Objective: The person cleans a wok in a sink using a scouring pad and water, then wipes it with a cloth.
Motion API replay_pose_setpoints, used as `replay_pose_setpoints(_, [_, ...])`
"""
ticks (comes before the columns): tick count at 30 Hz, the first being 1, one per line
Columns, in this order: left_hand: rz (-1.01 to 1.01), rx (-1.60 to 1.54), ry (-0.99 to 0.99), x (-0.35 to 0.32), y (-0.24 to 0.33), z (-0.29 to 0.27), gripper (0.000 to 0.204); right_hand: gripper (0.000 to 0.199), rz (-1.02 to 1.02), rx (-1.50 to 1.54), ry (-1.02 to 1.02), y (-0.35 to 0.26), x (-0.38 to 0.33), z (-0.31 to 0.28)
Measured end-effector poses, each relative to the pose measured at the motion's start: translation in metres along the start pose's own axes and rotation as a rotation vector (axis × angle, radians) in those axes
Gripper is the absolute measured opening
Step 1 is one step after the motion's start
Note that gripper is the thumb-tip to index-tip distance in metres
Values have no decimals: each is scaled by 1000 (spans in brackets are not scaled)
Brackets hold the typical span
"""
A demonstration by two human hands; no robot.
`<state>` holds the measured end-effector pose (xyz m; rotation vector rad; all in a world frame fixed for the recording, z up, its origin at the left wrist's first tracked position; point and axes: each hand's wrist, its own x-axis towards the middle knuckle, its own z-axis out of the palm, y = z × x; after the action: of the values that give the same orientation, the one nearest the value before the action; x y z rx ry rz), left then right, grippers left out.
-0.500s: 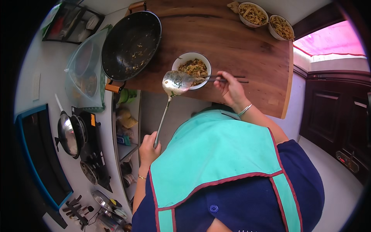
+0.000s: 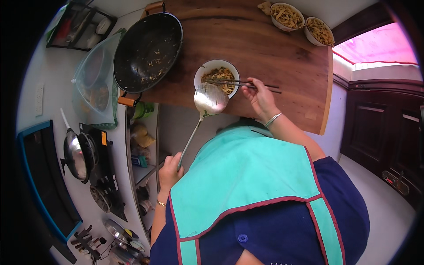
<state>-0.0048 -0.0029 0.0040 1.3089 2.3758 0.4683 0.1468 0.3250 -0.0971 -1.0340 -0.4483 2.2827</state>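
My left hand [image 2: 170, 171] is wrapped round the handle of a metal wok spatula [image 2: 211, 100]. Its broad, food-smeared blade covers the near edge of a white bowl [image 2: 199, 73]. Chopped, cooked food [image 2: 220, 75] lies in that bowl, brown with bits of green. In my right hand [image 2: 261, 98] is a pair of dark chopsticks [image 2: 240, 83], their tips over the food, just beyond the blade. To the left of the bowl a black wok [image 2: 148, 51] with wooden handles holds a few scraps.
Two filled bowls [image 2: 287, 17] [image 2: 319, 31] stand at the far right of the wooden table [image 2: 260, 53]. A mesh food cover [image 2: 95, 86] is left of the wok. Below it are open shelves [image 2: 143, 172] and a stove with a lidded pan [image 2: 76, 154]. A dark door [image 2: 382, 132] stands at the right.
The spatula blade has shifted a little right and nearer to me, uncovering more of the bowl. The chopstick tips have moved left across the food and now show beyond the blade.
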Motion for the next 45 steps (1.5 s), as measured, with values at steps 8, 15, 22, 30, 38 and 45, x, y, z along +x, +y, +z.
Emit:
replay_pose_setpoints(8, [36, -88, 133, -14, -16, 2, 39, 21, -169, -246, 1, -27, -4, 5])
replay_pose_setpoints(15, [-322, -469, 313, 1, -36, -21, 33, 21, -439, -449, -341, -27, -12, 127])
replay_pose_setpoints(22, [-387, -909, 110, 151, -73, -52, 8, 38, -402, -966, -474, 31, 77, 197])
replay_pose_setpoints(30, [-574, -1712, 315, 158, -75, -10, 24, 45, -263, -1654, -78, -13, 91, 23])
replay_pose_setpoints(38, [-658, -1717, -182, 200, 29, 108, 31, 27, -133, -1112, -161, -16, 83, -16])
replay_pose_setpoints(45, [-334, -542, 342, 261, 7, 138, 20, 27, -91, -1052, 85, -112, 121, -44])
